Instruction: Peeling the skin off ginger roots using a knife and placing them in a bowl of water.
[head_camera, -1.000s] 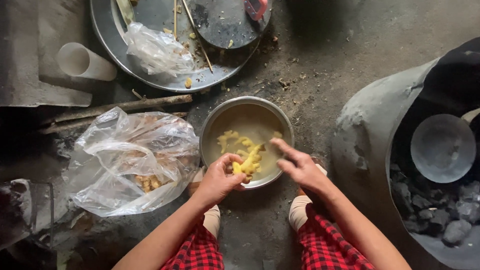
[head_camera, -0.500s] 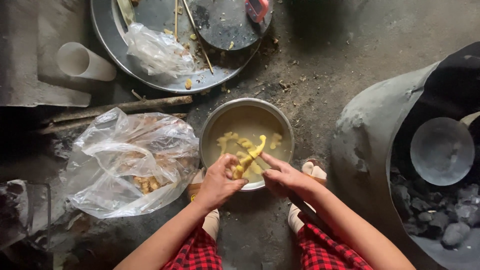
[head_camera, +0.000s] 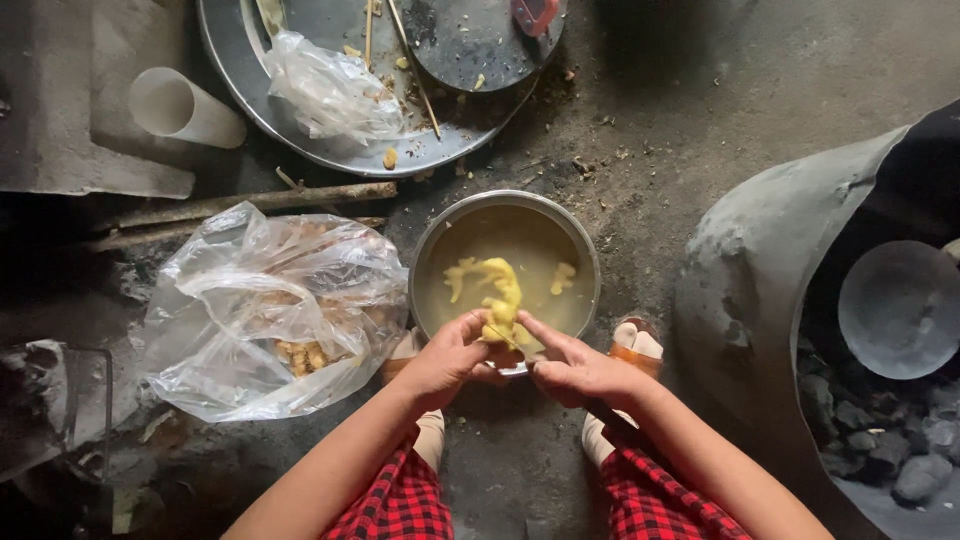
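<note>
Yellow root (head_camera: 500, 300), knobbly and wet, is gripped between both hands over the near rim of a steel bowl (head_camera: 440, 235) that stands on the floor (head_camera: 680, 130). The left hand (head_camera: 445, 360) is closed around the root's lower end, its fingers (head_camera: 470, 325) curled on it; the right hand (head_camera: 575, 365) is pressed to the same end from the other side, thumb and forefinger pinched against it. Cloudy water and more yellow pieces (head_camera: 562, 277) are seen in the bowl. Just left of the bowl a crumpled clear bag (head_camera: 270, 310) with brownish roots inside is laid on the floor. Beyond the bowl a round metal tray (head_camera: 330, 150) is set, carrying another bag, sticks and scraps. A white cup (head_camera: 185, 108) lies on its side near the tray. At the right a clay stove (head_camera: 760, 290) with charcoal is seen.
</note>
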